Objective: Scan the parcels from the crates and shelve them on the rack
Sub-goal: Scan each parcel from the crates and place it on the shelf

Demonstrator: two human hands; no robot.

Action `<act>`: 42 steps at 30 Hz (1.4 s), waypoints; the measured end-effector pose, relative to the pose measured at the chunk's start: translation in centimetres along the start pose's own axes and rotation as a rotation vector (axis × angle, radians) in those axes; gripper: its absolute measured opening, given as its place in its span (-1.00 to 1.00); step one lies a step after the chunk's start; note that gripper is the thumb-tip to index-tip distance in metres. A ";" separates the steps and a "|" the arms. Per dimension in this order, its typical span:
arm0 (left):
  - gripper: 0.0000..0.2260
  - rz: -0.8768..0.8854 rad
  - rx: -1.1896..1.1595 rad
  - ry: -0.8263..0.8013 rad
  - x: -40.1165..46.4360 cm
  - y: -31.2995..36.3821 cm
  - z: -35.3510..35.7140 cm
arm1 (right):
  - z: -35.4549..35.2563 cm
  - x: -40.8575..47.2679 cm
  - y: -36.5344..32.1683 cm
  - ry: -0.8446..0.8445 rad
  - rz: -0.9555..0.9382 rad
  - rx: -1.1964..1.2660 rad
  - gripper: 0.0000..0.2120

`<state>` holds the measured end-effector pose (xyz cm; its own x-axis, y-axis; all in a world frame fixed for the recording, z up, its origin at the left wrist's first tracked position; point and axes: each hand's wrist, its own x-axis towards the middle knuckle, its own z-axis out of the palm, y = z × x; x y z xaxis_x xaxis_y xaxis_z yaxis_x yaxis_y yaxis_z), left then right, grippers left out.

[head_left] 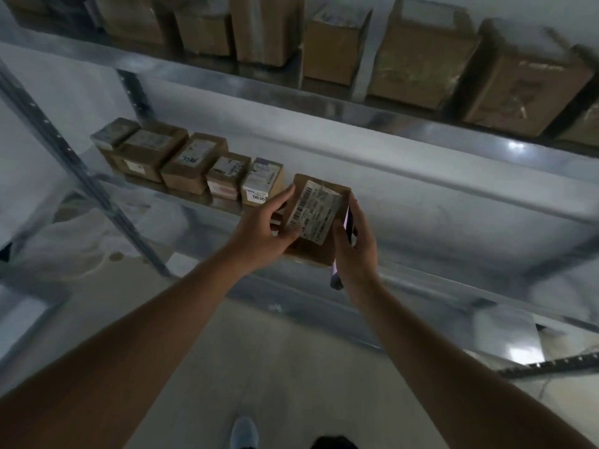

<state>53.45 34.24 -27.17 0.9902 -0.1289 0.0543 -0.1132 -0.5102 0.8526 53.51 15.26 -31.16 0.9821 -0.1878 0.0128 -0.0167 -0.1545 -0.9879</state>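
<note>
Metal rack (372, 121): 5 boxes (191, 162) lined up on mid shelf. Brown parcel (316, 218) held at shelf front edge btwn both hands, just R of row. L hand (262, 233) grips its L side; R hand (355, 244) clamps phone (342, 244) against R side.

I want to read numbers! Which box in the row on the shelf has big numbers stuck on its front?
The rightmost box in the row, nearest the left hand: its white sticker reads 0836, upside down. The others show none.
</note>
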 end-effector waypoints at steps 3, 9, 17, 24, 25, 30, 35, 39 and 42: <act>-0.24 -0.015 -0.038 -0.077 2.8 -2.5 -1.2 | 2.4 1.6 0.8 0.043 0.045 -0.010 -0.50; -0.19 -0.067 -0.042 -0.170 7.7 -6.6 -1.5 | 5.2 5.9 3.0 0.058 0.114 -0.057 -0.52; -0.27 -0.039 0.062 -0.131 13.9 -10.8 0.4 | 7.5 13.1 7.1 0.045 0.181 -0.091 -0.48; -0.36 -0.071 0.096 -0.147 18.4 -11.8 1.1 | 8.9 18.1 8.6 0.015 0.237 -0.132 -0.49; -0.38 -0.076 0.102 -0.154 18.8 -11.9 1.2 | 9.1 18.6 8.8 0.020 0.250 -0.133 -0.48; -0.46 -0.093 0.152 -0.194 20.0 -12.2 1.4 | 10.1 20.3 9.2 0.007 0.306 -0.120 -0.50; -0.49 -0.080 0.165 -0.215 20.8 -12.4 1.5 | 10.6 21.2 8.8 0.006 0.339 -0.123 -0.49; -0.49 -0.076 0.210 -0.208 21.0 -12.8 2.0 | 11.0 21.4 9.0 0.005 0.328 -0.109 -0.49; -0.47 -0.061 0.268 -0.208 21.2 -13.2 2.5 | 11.0 21.6 9.0 0.000 0.317 -0.113 -0.50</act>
<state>75.72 36.06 -38.57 0.9608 -0.2483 -0.1231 -0.0995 -0.7238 0.6828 76.59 20.48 -41.47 0.9248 -0.2437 -0.2921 -0.3417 -0.1947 -0.9194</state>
